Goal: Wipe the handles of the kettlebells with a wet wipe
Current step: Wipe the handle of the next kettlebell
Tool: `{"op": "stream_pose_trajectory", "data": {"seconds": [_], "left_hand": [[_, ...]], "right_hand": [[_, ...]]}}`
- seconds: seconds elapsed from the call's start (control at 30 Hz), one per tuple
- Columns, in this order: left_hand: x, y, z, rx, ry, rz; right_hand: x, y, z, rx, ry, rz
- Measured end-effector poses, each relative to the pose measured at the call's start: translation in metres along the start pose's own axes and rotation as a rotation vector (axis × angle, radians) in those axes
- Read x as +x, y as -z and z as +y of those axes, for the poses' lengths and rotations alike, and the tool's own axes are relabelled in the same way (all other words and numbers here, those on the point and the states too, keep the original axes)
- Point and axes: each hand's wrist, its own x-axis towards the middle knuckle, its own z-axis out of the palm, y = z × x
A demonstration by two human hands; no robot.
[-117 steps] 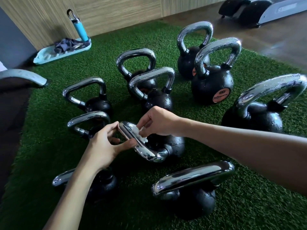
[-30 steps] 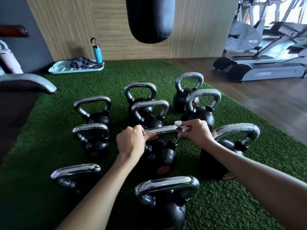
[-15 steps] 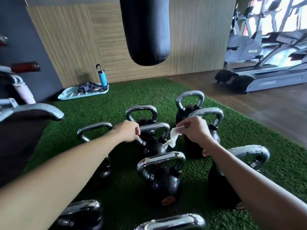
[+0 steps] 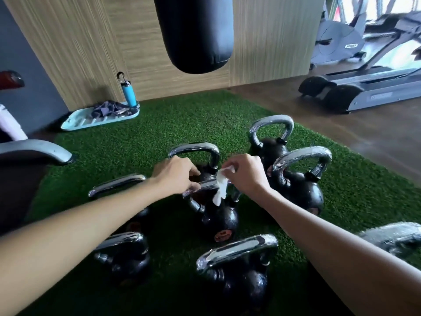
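Green artificial turf covers the floor in front of a wood-panelled wall. A black punching bag hangs above it, and a treadmill stands on the brown floor at far right. By the wall at far left, a blue water bottle stands at the end of a pale blue tray that carries some dark cloth. Black kettlebells with chrome handles stand upright in a cluster on the turf. The centre kettlebell sits in the middle of them, its round label facing the near side. Its handle is on top, with the grip bar's long axis running left to right across the view and the right end slightly farther away than the left. The left hand is curled round the left part of that bar and grips it. The right hand pinches a white wet wipe at the right part of the bar, and the wipe drapes over the bar and hangs down through the handle loop. Just behind the hands stands a far kettlebell, its handle arching above the knuckles. A near kettlebell stands just in front of the centre one, with its bar also lying left to right.
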Motion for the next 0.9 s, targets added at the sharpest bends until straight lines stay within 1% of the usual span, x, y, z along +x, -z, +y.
{"op": "stream_pose_trajectory", "data": {"seconds": [0.13, 0.2, 0.27, 0.33, 0.43, 0.53, 0.6, 0.67, 0.7, 0.8, 0.9], "left_hand": [[0.011, -0.018, -0.013, -0.167, -0.014, 0.005], [0.016, -0.029, -0.018, -0.218, -0.025, 0.065], [0.018, -0.034, -0.020, -0.216, -0.028, 0.116], [0.022, -0.036, -0.022, -0.202, -0.030, 0.124], [0.026, -0.035, -0.023, -0.199, -0.027, 0.102], [0.029, -0.028, -0.022, -0.191, -0.020, 0.056], [0.029, -0.025, -0.020, -0.204, -0.032, 0.026], [0.027, -0.024, -0.019, -0.216, -0.040, 0.015], [0.025, -0.023, -0.018, -0.218, -0.049, 0.019], [0.023, -0.029, -0.019, -0.235, -0.058, 0.055], [0.023, -0.032, -0.020, -0.254, -0.040, 0.058]], "right_hand": [[0.003, -0.023, 0.018, -0.098, 0.151, 0.088], [0.006, -0.030, 0.023, -0.097, 0.155, 0.085], [0.009, -0.033, 0.026, -0.093, 0.161, 0.072], [0.011, -0.032, 0.027, -0.121, 0.218, 0.015], [0.013, -0.020, 0.030, -0.182, 0.369, -0.142], [0.012, -0.006, 0.033, -0.411, 0.428, -0.326], [0.011, -0.003, 0.034, -0.500, 0.468, -0.397], [0.016, -0.001, 0.034, -0.480, 0.548, -0.368], [0.020, 0.001, 0.032, -0.431, 0.551, -0.352], [0.035, 0.008, 0.021, -0.299, 0.481, -0.324], [0.046, 0.008, 0.017, -0.312, 0.470, -0.181]]}}
